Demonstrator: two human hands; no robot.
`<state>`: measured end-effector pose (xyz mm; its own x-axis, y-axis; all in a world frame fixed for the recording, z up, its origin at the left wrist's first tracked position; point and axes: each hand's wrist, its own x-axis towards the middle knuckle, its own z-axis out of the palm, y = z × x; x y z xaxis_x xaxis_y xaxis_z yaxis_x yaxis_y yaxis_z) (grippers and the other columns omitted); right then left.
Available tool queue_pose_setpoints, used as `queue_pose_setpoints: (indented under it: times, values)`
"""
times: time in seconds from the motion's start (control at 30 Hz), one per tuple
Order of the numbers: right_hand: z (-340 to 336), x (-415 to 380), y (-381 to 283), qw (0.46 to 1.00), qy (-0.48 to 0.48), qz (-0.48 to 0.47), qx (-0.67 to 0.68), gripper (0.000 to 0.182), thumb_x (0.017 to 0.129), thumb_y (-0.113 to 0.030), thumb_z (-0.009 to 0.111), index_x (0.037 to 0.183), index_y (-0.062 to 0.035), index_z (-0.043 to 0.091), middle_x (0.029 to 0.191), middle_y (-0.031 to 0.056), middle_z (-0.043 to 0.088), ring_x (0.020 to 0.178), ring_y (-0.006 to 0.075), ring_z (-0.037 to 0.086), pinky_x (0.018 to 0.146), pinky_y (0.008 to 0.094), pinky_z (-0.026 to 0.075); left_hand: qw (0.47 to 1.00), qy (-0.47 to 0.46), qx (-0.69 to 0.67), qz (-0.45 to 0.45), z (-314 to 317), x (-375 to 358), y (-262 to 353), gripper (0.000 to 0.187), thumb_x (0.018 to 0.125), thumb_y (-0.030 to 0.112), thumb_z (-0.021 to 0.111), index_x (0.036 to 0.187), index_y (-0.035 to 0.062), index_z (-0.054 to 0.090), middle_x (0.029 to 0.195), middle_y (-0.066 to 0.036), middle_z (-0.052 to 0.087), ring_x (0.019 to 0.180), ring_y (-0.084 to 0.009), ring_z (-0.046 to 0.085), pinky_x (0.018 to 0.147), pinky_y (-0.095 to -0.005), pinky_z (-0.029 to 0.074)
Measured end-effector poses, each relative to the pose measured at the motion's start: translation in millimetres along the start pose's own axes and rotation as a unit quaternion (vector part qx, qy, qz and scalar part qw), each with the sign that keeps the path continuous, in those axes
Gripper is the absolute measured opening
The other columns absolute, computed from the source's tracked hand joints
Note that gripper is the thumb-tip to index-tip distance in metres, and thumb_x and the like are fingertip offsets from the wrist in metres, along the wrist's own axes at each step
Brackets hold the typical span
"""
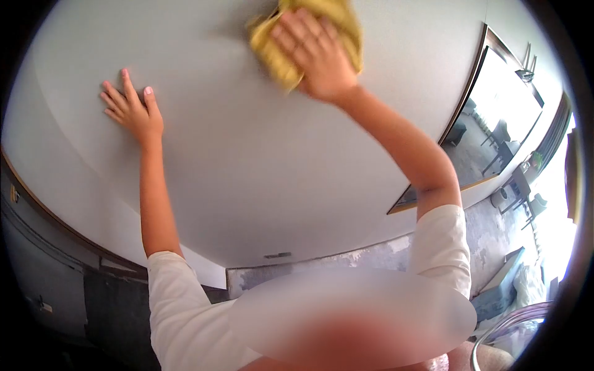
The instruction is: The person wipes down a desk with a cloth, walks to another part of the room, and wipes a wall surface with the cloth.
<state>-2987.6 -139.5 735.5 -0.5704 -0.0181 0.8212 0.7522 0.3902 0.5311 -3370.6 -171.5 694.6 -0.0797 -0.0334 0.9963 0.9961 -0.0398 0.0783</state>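
A pale grey wall (247, 161) fills most of the view. High on it, my right hand (318, 59) presses a crumpled yellow cloth (278, 65) against the surface, its fingers over the cloth. The cloth's edges stick out around the hand, and its top runs out of the frame. To the left, my left hand (136, 111) lies with fingers spread on the wall and holds nothing. Both arms are raised, in short white sleeves.
A large dark-framed mirror (482, 111) hangs on the right, reflecting chairs and a bright window. Beyond it are a desk (518, 183) and a chair (536, 205). A blue-grey box (498, 290) rests on the patchy floor. A dark door (40, 266) with a handle is at lower left.
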Motion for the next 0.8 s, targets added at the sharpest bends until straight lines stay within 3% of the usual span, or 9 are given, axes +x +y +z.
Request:
queue_pose_setpoints:
  times: [0.17, 0.27, 0.3, 0.37, 0.43, 0.5, 0.57, 0.7, 0.8]
  values:
    - [18, -77, -77, 0.901, -0.388, -0.12, 0.152, 0.072, 0.093, -0.027, 0.057, 0.158, -0.0248, 0.026, 0.148, 0.0054, 0.046, 0.129, 0.0273, 0.051, 0.103, 0.0441, 0.043, 1.0, 0.001, 0.0, 0.006, -3, 0, 0, 0.061, 0.1, 0.045, 0.043, 0.156, 0.0225, 0.032, 0.163, -0.025, 0.014, 0.149, -0.0485, 0.009, 0.116, -0.0659, 0.008]
    - [47, -127, -82, 0.949, -0.191, -0.146, 0.202, 0.064, 0.096, -0.025, 0.051, 0.156, -0.0349, 0.029, 0.142, 0.0052, 0.051, 0.122, 0.0279, 0.054, 0.099, 0.0435, 0.046, 1.0, 0.003, -0.007, 0.005, -2, -2, 0, 0.06, 0.1, 0.044, 0.044, 0.155, 0.0223, 0.034, 0.162, -0.026, 0.015, 0.149, -0.0488, 0.01, 0.116, -0.066, 0.009]
    - [37, -123, -76, 0.93, -0.262, -0.101, 0.238, 0.063, 0.096, -0.023, 0.051, 0.152, -0.0427, 0.032, 0.136, 0.0061, 0.054, 0.121, 0.0293, 0.055, 0.098, 0.046, 0.048, 1.0, -0.005, -0.009, 0.003, -6, 0, 2, 0.061, 0.1, 0.045, 0.044, 0.155, 0.0222, 0.035, 0.162, -0.026, 0.015, 0.149, -0.0486, 0.01, 0.116, -0.0657, 0.009]
    - [11, -99, -51, 0.908, -0.344, -0.085, 0.224, 0.063, 0.095, -0.022, 0.052, 0.152, -0.0427, 0.033, 0.134, 0.007, 0.055, 0.12, 0.0308, 0.055, 0.097, 0.0463, 0.048, 1.0, -0.013, -0.008, 0.002, -10, 2, 4, 0.061, 0.099, 0.045, 0.044, 0.155, 0.0218, 0.035, 0.162, -0.027, 0.015, 0.149, -0.0483, 0.01, 0.116, -0.0654, 0.009]
    - [1, -80, -18, 0.926, -0.312, -0.011, 0.21, 0.065, 0.095, -0.022, 0.054, 0.152, -0.0447, 0.033, 0.132, 0.0082, 0.055, 0.119, 0.0313, 0.055, 0.097, 0.0461, 0.048, 1.0, -0.01, -0.004, 0.004, -9, 1, 2, 0.061, 0.099, 0.046, 0.044, 0.154, 0.0214, 0.035, 0.162, -0.027, 0.015, 0.149, -0.0482, 0.01, 0.116, -0.0654, 0.009]
    - [3, -64, 30, 0.975, -0.189, -0.047, 0.105, 0.068, 0.092, -0.02, 0.058, 0.151, -0.0448, 0.034, 0.132, 0.0084, 0.057, 0.117, 0.0302, 0.057, 0.094, 0.0469, 0.05, 1.0, -0.008, -0.001, 0.009, -8, 0, -2, 0.061, 0.1, 0.045, 0.044, 0.154, 0.0212, 0.035, 0.162, -0.026, 0.016, 0.149, -0.0477, 0.011, 0.117, -0.0648, 0.01]
    - [-5, -39, 92, 0.929, -0.367, 0.036, 0.015, 0.054, 0.093, -0.026, 0.056, 0.145, -0.0381, 0.046, 0.124, 0.0088, 0.061, 0.11, 0.0322, 0.06, 0.09, 0.0455, 0.051, 1.0, -0.007, 0.0, 0.019, -5, 3, -7, 0.06, 0.1, 0.045, 0.045, 0.154, 0.0211, 0.035, 0.162, -0.025, 0.017, 0.149, -0.047, 0.012, 0.117, -0.0642, 0.011]
    - [-26, -8, 188, 0.956, -0.124, 0.266, 0.014, 0.046, 0.098, -0.032, 0.048, 0.143, -0.0234, 0.046, 0.123, 0.0103, 0.062, 0.114, 0.0275, 0.058, 0.102, 0.0457, 0.04, 0.999, -0.017, 0.006, 0.046, -7, 0, -20, 0.059, 0.101, 0.043, 0.044, 0.155, 0.0202, 0.035, 0.163, -0.023, 0.018, 0.15, -0.0444, 0.013, 0.117, -0.0625, 0.012]
    - [-41, -9, 258, 0.9, 0.157, 0.349, 0.211, 0.047, 0.101, -0.037, 0.042, 0.142, -0.0125, 0.046, 0.122, 0.0114, 0.062, 0.117, 0.0239, 0.057, 0.112, 0.0458, 0.032, 0.999, -0.013, 0.001, 0.048, -6, -1, -23, 0.058, 0.1, 0.043, 0.045, 0.153, 0.0203, 0.038, 0.162, -0.021, 0.021, 0.149, -0.0446, 0.016, 0.117, -0.0618, 0.014]
